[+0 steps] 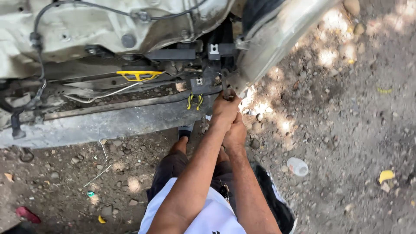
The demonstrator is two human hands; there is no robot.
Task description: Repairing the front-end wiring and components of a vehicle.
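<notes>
Plastic bottle, yellow leaf, maybe.

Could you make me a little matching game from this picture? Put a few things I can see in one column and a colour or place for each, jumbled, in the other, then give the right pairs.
Things:
1. plastic cap
2. crushed plastic bottle
3. pair of clips
4. both hands, left hand and right hand

Colour or place:
A. lying on the dirt ground, to the right of the arms
B. yellow, flat-topped, up among the car's front parts
C. together at the lower corner of the car's pale body panel
D. yellow and black, hanging just left of the hands

Pairs: 1-B, 2-A, 3-D, 4-C
</notes>
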